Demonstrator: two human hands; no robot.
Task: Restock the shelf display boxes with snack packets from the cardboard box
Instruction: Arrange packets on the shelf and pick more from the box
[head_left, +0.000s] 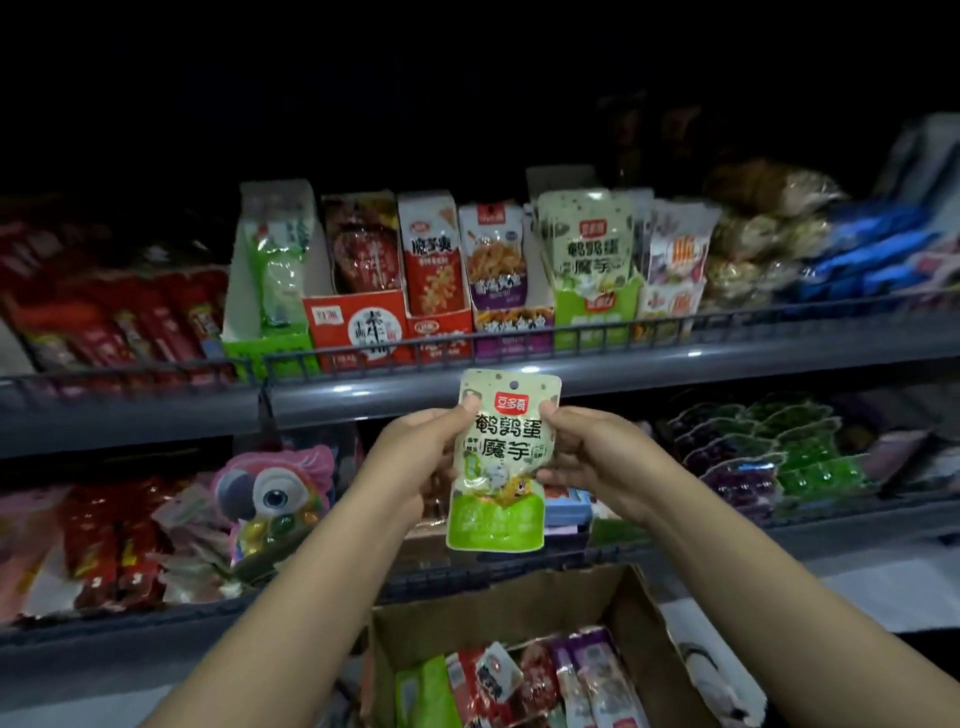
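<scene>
Packet in hand, matching box up on the shelf

My left hand and right hand pinch the green packet by its sides, above the cardboard box; I'd lift it upright and slide it behind the same packets in the green display box.

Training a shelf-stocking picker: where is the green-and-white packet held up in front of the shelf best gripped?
Probably by its side edges in the upper half, coming in from both sides, as the left hand and right hand pinch the packet now. It is flat, limp and upright, face toward the camera.
</scene>
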